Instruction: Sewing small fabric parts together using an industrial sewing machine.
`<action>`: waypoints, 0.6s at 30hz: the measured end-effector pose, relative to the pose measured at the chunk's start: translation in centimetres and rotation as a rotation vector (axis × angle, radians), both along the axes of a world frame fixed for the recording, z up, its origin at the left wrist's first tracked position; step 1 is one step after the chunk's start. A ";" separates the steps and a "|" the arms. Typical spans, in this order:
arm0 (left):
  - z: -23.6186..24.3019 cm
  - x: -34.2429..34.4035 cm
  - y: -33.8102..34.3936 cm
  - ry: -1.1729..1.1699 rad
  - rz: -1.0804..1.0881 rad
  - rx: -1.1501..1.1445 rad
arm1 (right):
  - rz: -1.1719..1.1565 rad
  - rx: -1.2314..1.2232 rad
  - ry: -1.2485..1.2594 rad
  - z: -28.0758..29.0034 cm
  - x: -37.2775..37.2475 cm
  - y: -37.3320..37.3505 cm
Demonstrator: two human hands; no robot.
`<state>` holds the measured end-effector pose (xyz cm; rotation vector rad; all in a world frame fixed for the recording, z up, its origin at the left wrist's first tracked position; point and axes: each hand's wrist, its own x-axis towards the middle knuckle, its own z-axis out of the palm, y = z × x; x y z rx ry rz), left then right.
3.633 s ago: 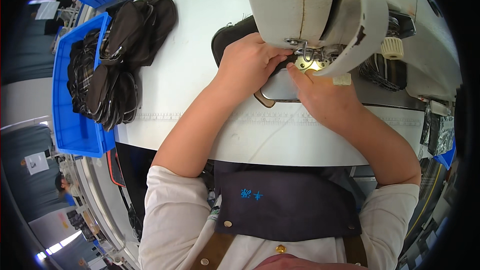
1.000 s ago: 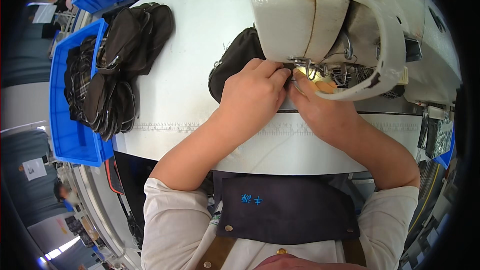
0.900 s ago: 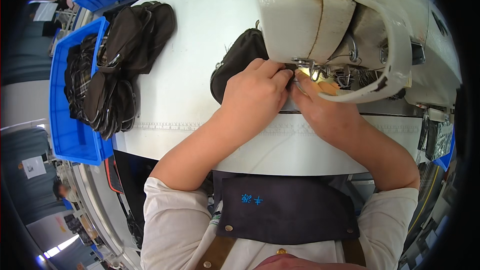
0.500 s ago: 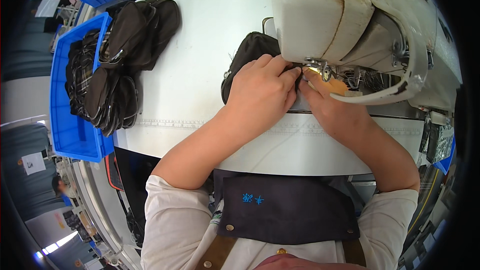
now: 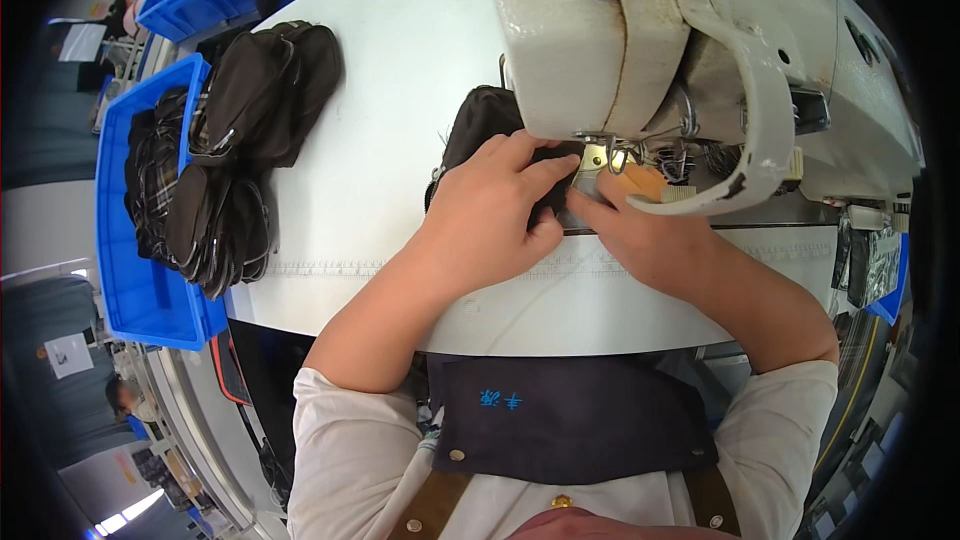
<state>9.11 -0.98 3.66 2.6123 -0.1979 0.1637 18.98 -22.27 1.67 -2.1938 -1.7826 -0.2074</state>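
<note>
A dark brown fabric pouch [image 5: 482, 122] with a zipper along its left edge lies on the white table, partly under the sewing machine head [image 5: 570, 50]. My left hand [image 5: 485, 210] curls over the pouch and holds it, index finger and thumb spread apart with dark cloth between them. Some of its fingertips are hidden. My right hand [image 5: 655, 245] is beside the presser foot [image 5: 618, 155], fingers stretched out. Its thumb tip reaches the cloth's right edge. Something orange [image 5: 640, 182] shows at its index finger, possibly a finger cover.
At the left stands a blue bin [image 5: 115, 270] of plaid and dark pieces. Several dark pouches [image 5: 265, 90] are heaped at its right side. Another blue bin [image 5: 190, 0] is farther back. A printed ruler strip [image 5: 330, 267] runs along the table's front. A curved white guard [image 5: 765, 140] arches by my right hand.
My left thumb has moved away from the index finger, showing cloth between them. The hands are slightly farther apart at the fingertips. The whole view has shifted, with the machine now farther left.
</note>
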 end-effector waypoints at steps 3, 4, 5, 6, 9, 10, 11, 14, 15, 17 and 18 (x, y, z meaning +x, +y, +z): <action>0.2 0.0 -0.4 -0.009 0.015 0.003 | -0.002 -0.004 -0.061 0.4 -0.1 0.1; 0.5 0.0 -0.5 0.024 0.023 0.054 | 0.004 0.015 -0.103 0.6 -0.1 0.2; 0.6 0.0 -0.6 0.026 0.020 0.056 | 0.001 -0.021 -0.125 0.8 -0.3 0.1; 0.7 0.1 -0.6 0.021 0.014 0.083 | -0.001 -0.019 -0.123 0.8 -0.2 0.0; 1.1 0.2 -0.4 0.024 -0.011 0.102 | -0.004 -0.070 -0.144 0.8 -0.1 -0.3; 1.2 0.3 -0.4 0.032 -0.032 0.093 | 0.009 -0.094 -0.096 0.4 0.2 -0.3; 1.2 0.3 -0.6 0.029 -0.034 0.097 | 0.022 -0.117 -0.048 0.1 0.5 -0.4; 1.0 0.1 -1.5 0.010 -0.018 0.063 | 0.009 -0.065 0.155 -0.6 1.3 -0.9; 1.0 0.1 -1.5 0.018 -0.014 0.071 | 0.011 -0.062 0.155 -0.6 1.3 -0.9; 1.0 0.2 -1.6 0.024 -0.012 0.079 | 0.004 -0.027 0.141 -0.3 1.4 -0.9; 1.0 0.2 -1.7 0.031 -0.010 0.070 | 0.004 -0.024 0.141 0.0 1.5 -0.9</action>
